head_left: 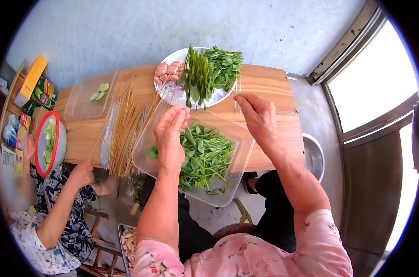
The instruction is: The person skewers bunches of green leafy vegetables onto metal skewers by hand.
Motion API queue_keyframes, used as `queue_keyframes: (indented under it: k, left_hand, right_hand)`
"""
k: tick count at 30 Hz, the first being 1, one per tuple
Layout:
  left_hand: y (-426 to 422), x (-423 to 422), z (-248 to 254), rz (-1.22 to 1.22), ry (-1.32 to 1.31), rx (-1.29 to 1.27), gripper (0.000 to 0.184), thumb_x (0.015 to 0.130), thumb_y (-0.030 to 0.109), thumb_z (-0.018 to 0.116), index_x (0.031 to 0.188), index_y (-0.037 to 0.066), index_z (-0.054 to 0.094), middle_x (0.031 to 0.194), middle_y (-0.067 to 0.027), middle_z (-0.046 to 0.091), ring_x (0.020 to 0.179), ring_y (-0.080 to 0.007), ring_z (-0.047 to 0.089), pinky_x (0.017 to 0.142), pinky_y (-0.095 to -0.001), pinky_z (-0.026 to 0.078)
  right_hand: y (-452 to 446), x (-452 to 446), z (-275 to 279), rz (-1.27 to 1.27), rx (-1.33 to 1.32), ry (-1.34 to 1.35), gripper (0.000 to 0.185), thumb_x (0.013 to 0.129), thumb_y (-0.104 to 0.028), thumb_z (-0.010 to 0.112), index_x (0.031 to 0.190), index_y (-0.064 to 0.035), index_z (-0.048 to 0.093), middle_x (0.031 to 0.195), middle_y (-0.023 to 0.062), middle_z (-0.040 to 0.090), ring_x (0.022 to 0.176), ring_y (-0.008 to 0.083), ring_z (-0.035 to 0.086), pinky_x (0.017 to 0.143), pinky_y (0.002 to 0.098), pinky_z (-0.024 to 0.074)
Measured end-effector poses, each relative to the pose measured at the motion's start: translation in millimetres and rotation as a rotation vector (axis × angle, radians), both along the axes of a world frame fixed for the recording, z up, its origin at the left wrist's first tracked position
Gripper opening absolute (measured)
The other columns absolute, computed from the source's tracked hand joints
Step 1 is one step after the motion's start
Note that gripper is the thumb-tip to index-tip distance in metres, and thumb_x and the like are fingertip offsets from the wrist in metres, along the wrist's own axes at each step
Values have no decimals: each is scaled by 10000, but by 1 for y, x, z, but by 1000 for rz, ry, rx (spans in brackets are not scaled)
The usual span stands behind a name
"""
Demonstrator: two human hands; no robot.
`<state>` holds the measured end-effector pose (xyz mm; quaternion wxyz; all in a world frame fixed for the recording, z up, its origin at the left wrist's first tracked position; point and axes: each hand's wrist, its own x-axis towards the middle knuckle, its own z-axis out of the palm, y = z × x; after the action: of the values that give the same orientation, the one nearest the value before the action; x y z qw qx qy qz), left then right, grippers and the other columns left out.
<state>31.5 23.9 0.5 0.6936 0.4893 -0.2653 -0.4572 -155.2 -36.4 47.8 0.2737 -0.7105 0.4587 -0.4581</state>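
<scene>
My right hand (259,113) pinches the end of a thin skewer that points toward the greens. My left hand (171,131) is closed, thumb against fingers, just below a bunch of leafy greens (199,76); what it pinches, if anything, I cannot make out. This bunch stands in front of a white oval plate (221,96). Behind it on the plate are another bunch of greens (225,64) with skewers and pink rolled pieces (169,71) on sticks. Loose leafy greens (207,154) lie in a clear plastic tub (225,198) below my hands.
Many bamboo skewers (126,134) lie on the wooden table (276,138). At left, a co-worker's hand (81,174) is near a red-rimmed basin (57,143) of sliced vegetable. A clear tray (80,99) holds green slices. A metal bowl (313,157) stands right, below the table.
</scene>
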Motion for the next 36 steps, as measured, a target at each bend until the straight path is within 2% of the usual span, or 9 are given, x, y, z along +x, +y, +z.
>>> queue_keyframes:
  k: [3, 6, 7, 9, 13, 19, 28, 31, 36]
  left_hand:
    - [-4, -2, 2, -3, 19, 14, 307, 872, 174, 581, 1119, -4, 540, 1004, -97, 620, 892, -132, 572, 793, -259, 442]
    - [-10, -1, 0, -6, 33, 25, 294, 873, 168, 581, 1111, 0, 546, 1001, -101, 621, 890, -134, 577, 792, -260, 450]
    - [-11, -2, -1, -6, 32, 28, 294, 873, 168, 581, 1111, 0, 546, 1001, -101, 621, 890, -134, 577, 792, -260, 450]
    - [-13, -2, -2, -6, 36, 29, 277, 875, 155, 576, 1104, 3, 553, 989, -102, 626, 875, -136, 586, 786, -259, 461]
    - [-16, -3, -1, -16, 14, 49, 268, 877, 150, 573, 1100, 2, 558, 968, -103, 633, 851, -133, 594, 776, -255, 471]
    - [-21, 3, -9, -54, -26, 65, 269, 876, 159, 575, 1092, -1, 560, 944, -102, 640, 816, -127, 598, 763, -251, 475]
    - [-22, 23, -19, 61, -47, 52, 239, 847, 149, 615, 1035, 2, 591, 900, -91, 645, 774, -111, 596, 717, -225, 480]
    - [-19, 23, -21, 98, -67, 70, 237, 858, 151, 600, 1043, 5, 583, 899, -89, 642, 762, -106, 592, 709, -225, 483]
    - [-6, 9, -18, 105, -70, 92, 257, 857, 172, 607, 1049, 4, 574, 907, -88, 639, 767, -116, 594, 703, -231, 482]
  right_hand:
    - [-35, 20, -20, -33, 69, -131, 171, 835, -128, 582, 888, 24, 639, 587, 108, 565, 479, 131, 461, 480, 272, 378]
    - [-75, 31, -43, -89, 281, -529, 204, 829, -151, 593, 880, 39, 648, 594, -26, 524, 474, 78, 427, 445, 245, 345]
    - [-86, 31, -48, -90, 284, -530, 204, 829, -151, 593, 880, 39, 648, 594, -26, 524, 474, 78, 427, 445, 245, 345]
    - [-109, 27, -59, -186, 438, -700, 212, 853, -158, 584, 950, 26, 625, 524, -40, 418, 402, 42, 319, 365, 212, 255]
    - [-149, -3, -116, -260, 547, -758, 176, 810, -153, 615, 860, 13, 648, 508, -28, 439, 379, 65, 340, 340, 231, 275]
    - [-154, -23, -134, -350, 543, -596, 200, 832, -143, 591, 912, 36, 629, 530, 10, 479, 391, 76, 387, 347, 234, 300]
    - [-113, -51, -142, -249, 572, -416, 276, 834, -162, 585, 997, 57, 622, 716, 100, 624, 601, 135, 601, 534, 258, 475]
    - [-92, -67, -144, -238, 521, -257, 278, 851, -158, 568, 1031, 51, 604, 775, 80, 623, 635, 127, 587, 580, 257, 486]
    - [-50, -100, -151, -189, 542, -245, 248, 823, -152, 583, 981, 33, 628, 736, 79, 632, 629, 127, 604, 590, 257, 481]
